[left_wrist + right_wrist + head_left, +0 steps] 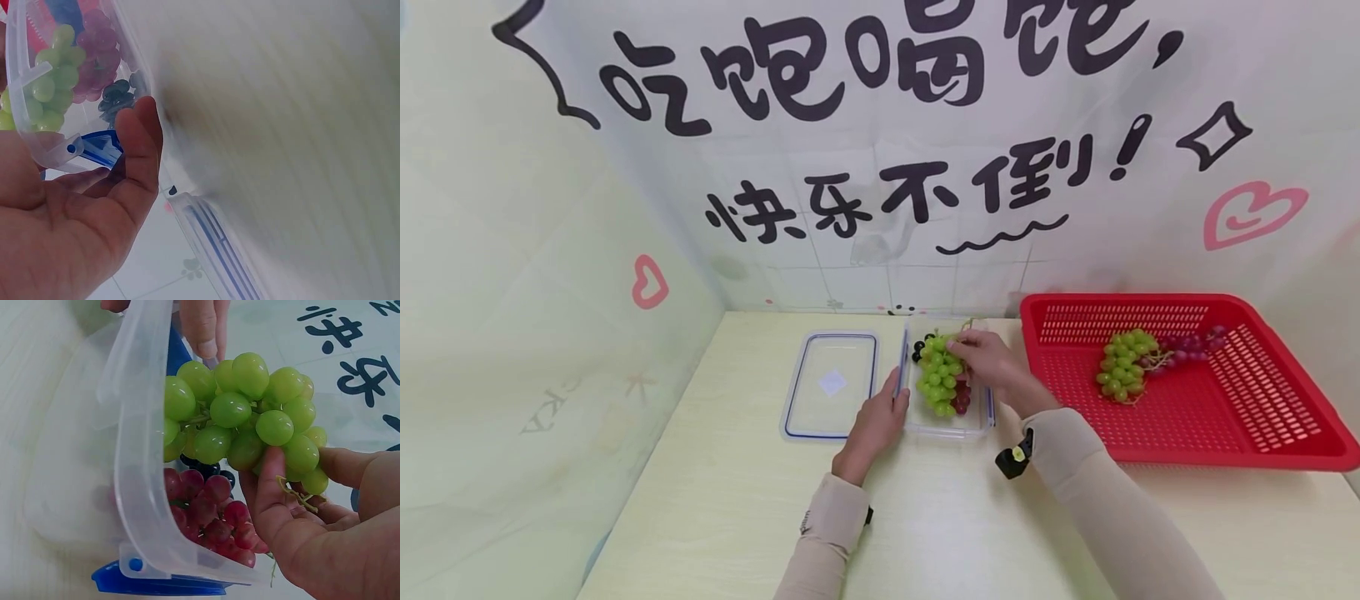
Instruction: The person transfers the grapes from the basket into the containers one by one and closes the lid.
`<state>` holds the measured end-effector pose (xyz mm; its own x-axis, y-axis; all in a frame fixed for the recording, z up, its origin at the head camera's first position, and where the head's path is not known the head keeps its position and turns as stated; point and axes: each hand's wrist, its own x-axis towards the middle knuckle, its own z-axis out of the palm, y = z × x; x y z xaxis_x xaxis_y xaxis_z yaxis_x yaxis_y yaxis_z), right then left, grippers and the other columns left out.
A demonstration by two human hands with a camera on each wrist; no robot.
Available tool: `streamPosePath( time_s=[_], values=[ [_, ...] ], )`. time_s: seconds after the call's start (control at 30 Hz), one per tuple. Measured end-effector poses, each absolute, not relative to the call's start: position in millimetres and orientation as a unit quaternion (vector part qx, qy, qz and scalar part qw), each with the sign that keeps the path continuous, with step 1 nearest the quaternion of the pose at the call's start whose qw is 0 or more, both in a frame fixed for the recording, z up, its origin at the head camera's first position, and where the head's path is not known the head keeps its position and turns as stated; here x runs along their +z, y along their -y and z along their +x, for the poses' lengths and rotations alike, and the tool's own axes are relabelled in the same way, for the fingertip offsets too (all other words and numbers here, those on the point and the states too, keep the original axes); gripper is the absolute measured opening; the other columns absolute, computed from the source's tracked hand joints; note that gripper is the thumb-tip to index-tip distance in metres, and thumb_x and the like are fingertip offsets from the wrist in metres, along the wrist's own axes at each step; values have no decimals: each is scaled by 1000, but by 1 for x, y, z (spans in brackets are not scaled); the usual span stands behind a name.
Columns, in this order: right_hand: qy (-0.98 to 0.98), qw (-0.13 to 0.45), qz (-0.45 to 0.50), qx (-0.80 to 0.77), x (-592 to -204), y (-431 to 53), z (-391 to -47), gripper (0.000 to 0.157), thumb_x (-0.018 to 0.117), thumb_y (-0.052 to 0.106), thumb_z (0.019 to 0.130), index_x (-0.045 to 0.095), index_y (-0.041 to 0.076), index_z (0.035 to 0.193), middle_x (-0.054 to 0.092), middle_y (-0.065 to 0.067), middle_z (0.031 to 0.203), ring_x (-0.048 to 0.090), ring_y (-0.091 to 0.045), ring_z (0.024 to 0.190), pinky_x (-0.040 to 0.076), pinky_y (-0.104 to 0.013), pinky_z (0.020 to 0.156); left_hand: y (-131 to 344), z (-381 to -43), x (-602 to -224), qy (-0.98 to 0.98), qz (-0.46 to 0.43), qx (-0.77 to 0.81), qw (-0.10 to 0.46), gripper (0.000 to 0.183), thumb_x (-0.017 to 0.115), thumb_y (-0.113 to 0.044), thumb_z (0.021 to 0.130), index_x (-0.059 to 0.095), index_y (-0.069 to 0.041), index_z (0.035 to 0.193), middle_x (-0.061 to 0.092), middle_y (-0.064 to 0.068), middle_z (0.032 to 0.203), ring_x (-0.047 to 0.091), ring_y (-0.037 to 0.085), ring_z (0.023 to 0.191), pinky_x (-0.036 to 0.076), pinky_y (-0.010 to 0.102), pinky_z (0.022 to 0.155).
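Observation:
My right hand [988,358] grips a bunch of green grapes [247,419], fingers and thumb around its end, over the clear plastic container [951,432]. Inside the container, a bunch of red grapes [212,515] and some black grapes [117,97] lie below the green bunch. At the container's left side, my left hand [880,421] holds the wall, its fingers bent beside a blue-edged locking flap [100,147]. Another blue flap [159,579] hangs folded out on the opposite side.
A clear lid [831,408] with a blue seal lies flat to the left of the container. To the right stands a red perforated basket [1187,425] with green grapes [1123,367] and purple grapes [1187,346] in it. A printed wall covering [850,292] rises behind the table.

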<state>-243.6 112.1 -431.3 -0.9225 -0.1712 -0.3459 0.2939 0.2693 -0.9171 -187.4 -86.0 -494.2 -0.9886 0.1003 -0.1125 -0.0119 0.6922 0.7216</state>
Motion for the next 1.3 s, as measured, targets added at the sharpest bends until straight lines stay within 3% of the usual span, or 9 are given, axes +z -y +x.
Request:
streamPosePath(
  time_s=[0.33,0.43,0.6,0.9,1.13,1.3],
  values=[
    [-776,210,44,-593,-438,-103,-246,26,53,22,104,62,3,119,55,-10,115,56,-18,94,56,-28,79,86,-187,-489,-918,22,389,77,55,37,-32,108,27,-10,158,56,27,137,62,35,105,50,50,85],
    [-778,213,37,-589,-441,-101,-247,27,53,18,103,62,0,122,55,-11,116,58,-18,94,57,-30,78,86,-187,-489,-916,20,391,81,56,37,-32,108,26,-11,158,52,26,141,62,37,110,50,51,88],
    [-773,225,39,-591,-440,-98,-246,29,54,15,102,60,-1,125,55,-13,116,59,-19,94,58,-29,77,85,-188,-487,-916,23,392,80,56,37,-31,108,26,-9,158,49,25,145,51,42,130,43,54,104],
    [-761,232,52,-604,-436,-98,-248,32,56,13,101,56,-1,130,58,-14,117,61,-22,99,58,-33,84,85,-189,-486,-917,29,390,76,56,37,-31,107,27,-8,157,55,27,138,60,43,116,48,55,95],
    [-771,225,51,-593,-433,-105,-247,36,54,12,102,53,-2,136,58,-24,132,62,-35,118,54,-39,94,85,-188,-486,-918,30,389,76,56,37,-32,108,27,-9,157,53,27,140,55,44,124,47,56,98],
    [-776,222,44,-589,-426,-111,-247,39,53,11,102,50,-4,138,56,-26,136,59,-37,122,52,-42,98,85,-187,-485,-916,28,393,79,56,36,-32,108,26,-10,158,52,27,141,53,45,126,46,56,100]
  ],
)
